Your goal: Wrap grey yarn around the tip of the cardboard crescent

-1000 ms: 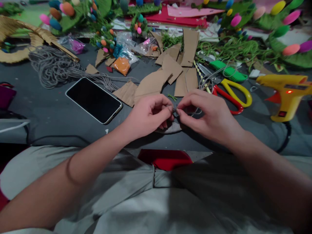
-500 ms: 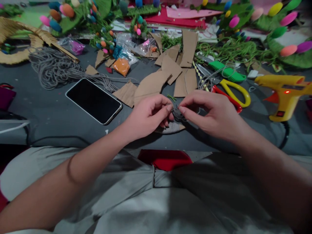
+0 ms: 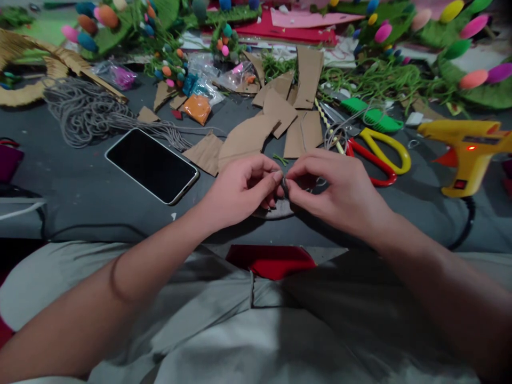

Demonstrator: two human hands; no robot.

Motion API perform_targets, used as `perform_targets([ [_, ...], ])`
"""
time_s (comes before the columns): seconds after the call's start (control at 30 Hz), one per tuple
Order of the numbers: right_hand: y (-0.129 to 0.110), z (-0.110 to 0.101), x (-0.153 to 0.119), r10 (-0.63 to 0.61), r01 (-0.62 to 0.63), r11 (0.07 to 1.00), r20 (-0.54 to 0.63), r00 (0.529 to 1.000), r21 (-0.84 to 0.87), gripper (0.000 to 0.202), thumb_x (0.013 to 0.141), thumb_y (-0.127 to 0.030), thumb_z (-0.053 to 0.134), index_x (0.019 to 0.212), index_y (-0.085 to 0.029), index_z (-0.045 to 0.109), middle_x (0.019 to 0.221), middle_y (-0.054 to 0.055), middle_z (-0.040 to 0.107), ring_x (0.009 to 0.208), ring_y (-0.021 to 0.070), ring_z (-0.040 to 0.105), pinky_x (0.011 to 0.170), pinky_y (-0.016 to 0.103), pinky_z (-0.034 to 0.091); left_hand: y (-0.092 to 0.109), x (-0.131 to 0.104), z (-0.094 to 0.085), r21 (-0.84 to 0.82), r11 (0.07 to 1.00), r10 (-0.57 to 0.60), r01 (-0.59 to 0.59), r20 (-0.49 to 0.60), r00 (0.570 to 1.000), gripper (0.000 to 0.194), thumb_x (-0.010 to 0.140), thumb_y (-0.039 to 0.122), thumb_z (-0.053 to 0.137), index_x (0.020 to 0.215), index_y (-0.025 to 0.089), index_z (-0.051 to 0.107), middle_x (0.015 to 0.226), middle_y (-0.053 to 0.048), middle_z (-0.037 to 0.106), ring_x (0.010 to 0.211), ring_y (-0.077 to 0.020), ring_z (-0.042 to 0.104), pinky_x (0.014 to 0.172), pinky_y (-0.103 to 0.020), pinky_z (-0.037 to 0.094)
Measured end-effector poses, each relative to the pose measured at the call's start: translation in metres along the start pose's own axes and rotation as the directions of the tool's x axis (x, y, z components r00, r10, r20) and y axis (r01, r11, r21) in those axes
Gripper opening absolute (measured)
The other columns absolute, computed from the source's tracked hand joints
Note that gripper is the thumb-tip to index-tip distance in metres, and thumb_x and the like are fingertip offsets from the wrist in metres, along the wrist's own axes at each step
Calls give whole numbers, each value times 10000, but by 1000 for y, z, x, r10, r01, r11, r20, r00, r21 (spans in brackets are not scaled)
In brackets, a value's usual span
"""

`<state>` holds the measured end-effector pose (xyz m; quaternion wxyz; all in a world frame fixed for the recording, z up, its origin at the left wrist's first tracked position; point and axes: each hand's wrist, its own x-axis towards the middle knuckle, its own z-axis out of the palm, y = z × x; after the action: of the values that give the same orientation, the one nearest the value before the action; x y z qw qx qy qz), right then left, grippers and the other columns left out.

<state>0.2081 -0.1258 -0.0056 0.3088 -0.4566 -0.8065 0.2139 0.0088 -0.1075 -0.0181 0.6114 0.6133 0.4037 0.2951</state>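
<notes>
My left hand (image 3: pixel 246 189) is closed in a pinch at the front of the table, holding a bit of grey cord (image 3: pixel 285 183). Facing it, my right hand (image 3: pixel 334 189) pinches the same cord, thumb and forefinger almost touching the left fingertips. Fingers cover most of the cord. Beneath both hands lies a rounded, greyish flat piece (image 3: pixel 280 210), partly hidden. Small green snippets (image 3: pixel 280 159) and cut cardboard pieces (image 3: pixel 248 140) lie just beyond the fingers.
A phone (image 3: pixel 152 165) and a heap of grey cord (image 3: pixel 90 112) are on the left. Scissors (image 3: pixel 386 154), a green brush-like thing (image 3: pixel 372 114) and a yellow glue gun (image 3: pixel 468 154) with its red light lit lie right. Egg-decorated greenery (image 3: pixel 468 69) lines the back.
My right hand has moved slightly left, closing the gap to my left fingertips. The loose grey loops seen between the hands are now mostly covered. My left hand stays nearly still.
</notes>
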Motion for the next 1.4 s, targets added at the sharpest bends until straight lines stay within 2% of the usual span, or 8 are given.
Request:
perform_targets([
  [0.17, 2, 1, 0, -48, 47, 995, -16, 999, -87, 79, 883, -230, 612, 810, -253, 635, 825, 45, 658, 756, 207, 614, 675, 358, 485, 2, 1, 1, 30, 999, -8, 9, -30, 1000, 194, 943, 339, 636, 924, 146, 627, 754, -30, 687, 564, -97, 636, 516, -184, 547],
  [0.37, 5, -1, -3, -183, 179, 949, 9, 983, -260, 101, 921, -244, 553, 879, -238, 645, 928, 92, 668, 868, 258, 631, 753, 407, 508, 2, 1, 2, 40, 999, -3, 4, -34, 999, 146, 947, 284, 613, 901, 146, 620, 720, -20, 667, 528, -84, 609, 481, -168, 538],
  [0.53, 8, -2, -4, -186, 186, 954, 21, 982, -234, 111, 938, -265, 547, 917, -258, 657, 966, 87, 674, 891, 259, 639, 770, 414, 520, 2, -1, 1, 25, 999, 23, -23, -12, 1000, 163, 931, 267, 636, 1069, 179, 634, 726, -4, 682, 497, -87, 607, 444, -163, 523],
  [0.7, 9, -2, -5, -218, 221, 944, 40, 975, -244, 121, 953, -304, 554, 934, -251, 661, 994, 90, 681, 927, 264, 647, 800, 416, 520, 1, -1, 1, 41, 999, 30, -29, -11, 999, 95, 904, 269, 665, 933, 179, 663, 654, 12, 655, 483, -98, 615, 433, -174, 533],
  [0.83, 9, -3, -4, -260, 269, 919, 69, 963, -290, 135, 967, -277, 532, 947, -219, 653, 989, 102, 678, 918, 253, 645, 791, 397, 525, 1, -1, 1, 77, 997, 12, -9, -42, 999, 97, 884, 285, 675, 899, 189, 686, 579, 29, 630, 471, -111, 624, 416, -170, 522],
  [1.03, 10, -3, -3, -309, 323, 885, 96, 946, -337, 159, 979, -255, 515, 941, -181, 650, 974, 115, 682, 908, 245, 647, 783, 378, 527, 4, -2, 3, 116, 992, -40, 51, -93, 995, 126, 828, 284, 710, 874, 167, 711, 591, 17, 659, 481, -116, 642, 442, -177, 549],
  [1.27, 9, -3, -4, -280, 299, 896, 105, 954, -329, 148, 964, -244, 524, 939, -185, 657, 977, 116, 679, 913, 246, 648, 778, 374, 523, 5, -3, 5, 109, 993, -34, 53, -163, 986, 134, 806, 265, 719, 868, 147, 731, 652, -7, 688, 536, -124, 675, 455, -171, 572],
  [1.4, 7, -4, -3, -259, 284, 903, 119, 959, -323, 139, 949, -228, 533, 925, -173, 659, 950, 119, 673, 888, 244, 643, 765, 370, 520, 4, -3, 6, 90, 994, -48, 66, -188, 981, 125, 802, 267, 718, 848, 151, 726, 612, 2, 672, 515, -125, 668, 439, -171, 568],
])
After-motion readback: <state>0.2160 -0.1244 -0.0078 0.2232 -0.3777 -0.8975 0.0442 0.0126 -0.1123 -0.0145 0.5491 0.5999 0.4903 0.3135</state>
